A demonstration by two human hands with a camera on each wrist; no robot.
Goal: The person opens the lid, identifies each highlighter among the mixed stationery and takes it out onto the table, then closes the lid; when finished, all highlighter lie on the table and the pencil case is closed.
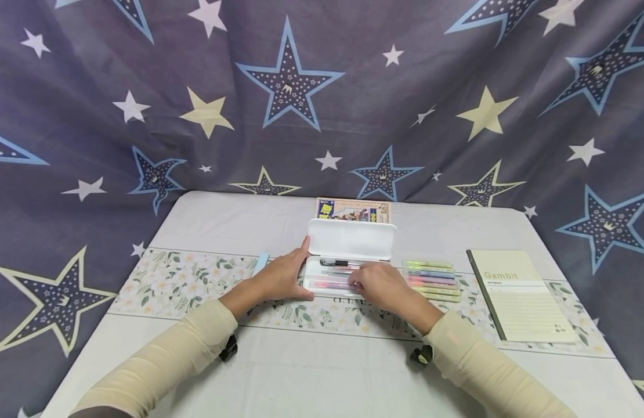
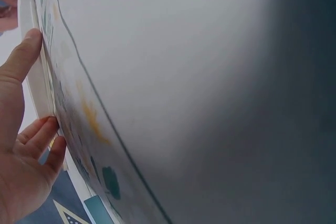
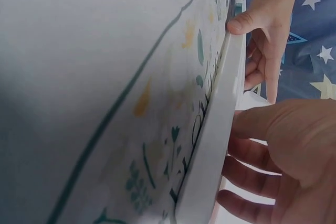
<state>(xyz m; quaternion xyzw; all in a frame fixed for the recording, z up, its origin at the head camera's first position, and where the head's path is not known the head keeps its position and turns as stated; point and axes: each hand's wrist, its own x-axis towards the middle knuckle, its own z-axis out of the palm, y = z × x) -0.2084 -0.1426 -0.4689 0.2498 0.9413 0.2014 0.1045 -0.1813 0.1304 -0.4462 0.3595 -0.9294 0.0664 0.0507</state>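
Note:
A white pencil case (image 1: 351, 239) lies open on the table, its lid tipped up at the back. My left hand (image 1: 285, 273) grips the left end, thumb (image 2: 26, 51) at the front wall and other fingers at the end. In the tray lie a black-capped gel pen (image 1: 335, 263) and several slim pens, one of them a pink-purple pen (image 1: 329, 285). My right hand (image 1: 382, 285) reaches over the front wall, fingers curled down at that pen's right end. In the right wrist view the case's wall (image 3: 210, 140) hides those fingertips.
Right of the case lies a pack of coloured highlighters (image 1: 431, 281), then a cream notebook (image 1: 520, 296). Behind the lid is a printed box (image 1: 353, 209). A light blue strip (image 1: 261, 263) lies beside my left hand. A starred curtain (image 1: 322, 104) hangs behind the table.

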